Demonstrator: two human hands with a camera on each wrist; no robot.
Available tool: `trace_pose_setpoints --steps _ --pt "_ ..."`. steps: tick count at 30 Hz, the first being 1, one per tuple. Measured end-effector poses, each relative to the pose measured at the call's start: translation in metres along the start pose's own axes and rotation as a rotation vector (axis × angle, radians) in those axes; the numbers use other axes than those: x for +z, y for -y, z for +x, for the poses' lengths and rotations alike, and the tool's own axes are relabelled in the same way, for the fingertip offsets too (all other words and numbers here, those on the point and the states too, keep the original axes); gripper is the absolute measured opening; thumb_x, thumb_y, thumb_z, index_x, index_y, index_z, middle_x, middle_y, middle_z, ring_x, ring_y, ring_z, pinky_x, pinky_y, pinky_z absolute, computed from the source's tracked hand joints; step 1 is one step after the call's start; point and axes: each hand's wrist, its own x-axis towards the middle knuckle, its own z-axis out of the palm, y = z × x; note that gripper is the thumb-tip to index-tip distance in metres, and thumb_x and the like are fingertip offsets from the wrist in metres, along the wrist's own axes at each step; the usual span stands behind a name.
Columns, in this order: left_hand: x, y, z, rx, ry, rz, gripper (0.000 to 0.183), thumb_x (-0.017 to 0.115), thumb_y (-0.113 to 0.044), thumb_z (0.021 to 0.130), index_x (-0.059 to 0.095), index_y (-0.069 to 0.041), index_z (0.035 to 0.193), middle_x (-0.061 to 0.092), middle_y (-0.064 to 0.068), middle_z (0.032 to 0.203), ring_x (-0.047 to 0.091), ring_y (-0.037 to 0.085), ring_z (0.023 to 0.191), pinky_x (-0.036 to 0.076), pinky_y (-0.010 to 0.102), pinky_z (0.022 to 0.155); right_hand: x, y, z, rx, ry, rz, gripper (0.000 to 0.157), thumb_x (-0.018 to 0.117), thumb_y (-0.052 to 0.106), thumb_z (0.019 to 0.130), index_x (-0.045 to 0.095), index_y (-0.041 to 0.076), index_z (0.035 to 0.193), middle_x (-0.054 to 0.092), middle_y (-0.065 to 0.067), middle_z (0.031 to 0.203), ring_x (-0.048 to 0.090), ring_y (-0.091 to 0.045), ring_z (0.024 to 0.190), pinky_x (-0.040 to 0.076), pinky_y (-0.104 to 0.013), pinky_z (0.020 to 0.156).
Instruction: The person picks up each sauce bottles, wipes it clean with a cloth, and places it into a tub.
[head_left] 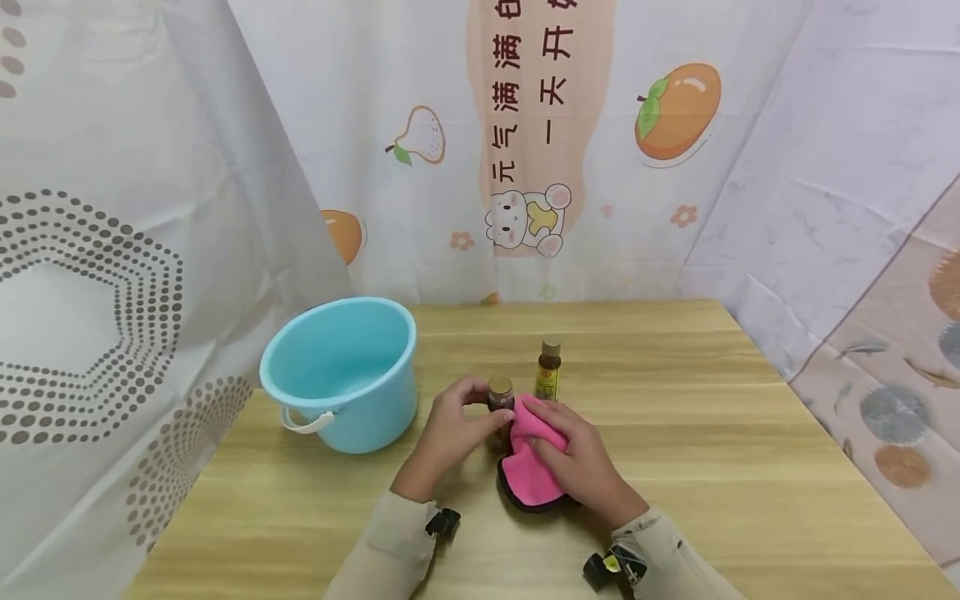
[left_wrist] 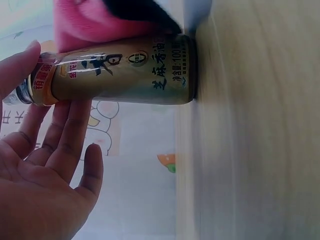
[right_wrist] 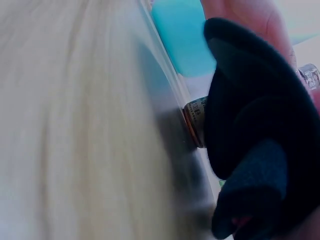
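A small sesame oil bottle (left_wrist: 125, 70) with a gold label and gold cap stands on the wooden table. My left hand (head_left: 459, 423) grips it near the neck between thumb and fingers; in the left wrist view the little finger reaches out away from it. With my right hand (head_left: 581, 457) I hold a bunched pink cloth (head_left: 528, 477) with a black border against the bottle's right side. In the right wrist view the cloth's dark underside (right_wrist: 260, 110) hides most of the bottle. Just behind the cloth is a second dark bottle (head_left: 548, 372) with a yellow label.
A light blue bucket (head_left: 375, 408) with a white handle stands at the table's back left. The wooden table (head_left: 712, 433) extends to the right of my hands. Printed curtains (head_left: 420, 200) hang behind the table and along both sides.
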Motion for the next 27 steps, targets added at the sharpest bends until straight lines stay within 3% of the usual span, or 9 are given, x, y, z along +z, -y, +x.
trace_pose_setpoints --steps 5,12,21,27 --pt "-0.002 -0.003 0.003 0.005 -0.007 0.004 0.043 0.088 -0.045 0.082 0.069 -0.024 0.115 0.071 -0.004 0.116 0.065 0.025 0.120 0.049 0.060 0.107 -0.002 0.003 0.004 -0.049 -0.026 0.093 0.052 0.071 0.009 0.098 0.059 0.022 0.147 0.055 0.000 0.153 0.056 -0.022 0.137 0.050 -0.016 0.102" --pt "-0.001 -0.003 0.000 -0.005 0.001 -0.001 0.045 0.088 -0.046 0.082 0.069 -0.023 0.115 0.071 -0.003 0.116 0.064 0.026 0.120 0.049 0.060 0.106 -0.001 0.007 0.001 -0.085 -0.064 0.104 0.051 0.071 -0.002 0.095 0.061 0.007 0.144 0.054 -0.014 0.152 0.053 -0.033 0.139 0.045 -0.013 0.107" --pt "-0.001 -0.001 -0.001 -0.014 -0.009 0.001 0.042 0.087 -0.045 0.082 0.069 -0.022 0.112 0.071 -0.004 0.114 0.065 0.022 0.115 0.049 0.056 0.107 -0.001 0.010 0.000 -0.115 -0.064 0.033 0.047 0.071 0.011 0.098 0.063 0.020 0.144 0.055 -0.005 0.151 0.056 -0.026 0.136 0.048 -0.018 0.106" --pt "-0.001 -0.001 0.001 -0.016 -0.004 0.008 0.042 0.087 -0.046 0.082 0.070 -0.022 0.111 0.071 -0.004 0.114 0.065 0.022 0.114 0.052 0.053 0.104 -0.001 0.005 -0.001 -0.092 -0.051 0.013 0.046 0.071 0.016 0.100 0.063 0.019 0.144 0.057 -0.007 0.150 0.058 -0.027 0.134 0.050 -0.020 0.105"
